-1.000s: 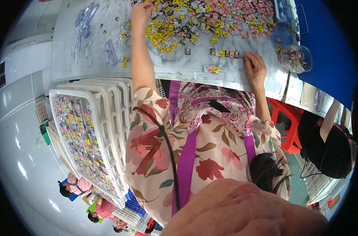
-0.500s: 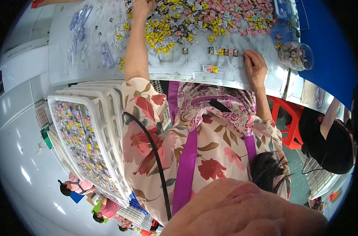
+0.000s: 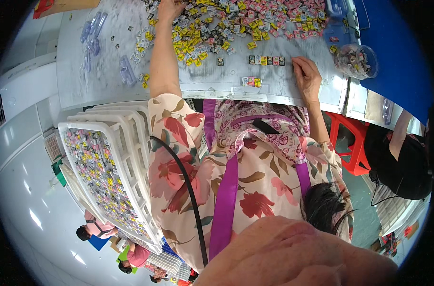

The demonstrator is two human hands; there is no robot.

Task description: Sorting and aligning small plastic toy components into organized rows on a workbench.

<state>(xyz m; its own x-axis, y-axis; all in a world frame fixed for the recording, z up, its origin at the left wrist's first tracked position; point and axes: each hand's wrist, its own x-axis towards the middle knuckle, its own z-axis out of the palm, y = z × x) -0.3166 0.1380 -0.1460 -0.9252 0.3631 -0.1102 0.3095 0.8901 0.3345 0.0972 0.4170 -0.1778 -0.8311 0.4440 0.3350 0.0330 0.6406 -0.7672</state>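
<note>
At the top edge, my left hand (image 3: 171,8) reaches into the left side of a broad pile of small square pieces (image 3: 255,21) in yellow, pink, black and pale colours. Its fingers look bent together; the frame's edge cuts them off, so what they hold cannot be made out. My right hand (image 3: 307,78) rests on the table, fingers loosely bent and slightly apart, nothing visible in it. Just left of it lies a straight row of several pieces (image 3: 266,60). Nearer the edge sits a shorter row (image 3: 251,82), and one black piece (image 3: 220,61) lies alone.
Clear plastic holders (image 3: 127,71) lie on the table's left. A round clear tub (image 3: 356,62) of pieces stands right. Below left are upright white trays (image 3: 107,176) with pieces. A red stool (image 3: 350,143) and a person in black (image 3: 398,162) are at right.
The view has shifted a little, so the table's contents appear slightly further left. My right hand stays beside the row; my left hand remains at the pile.
</note>
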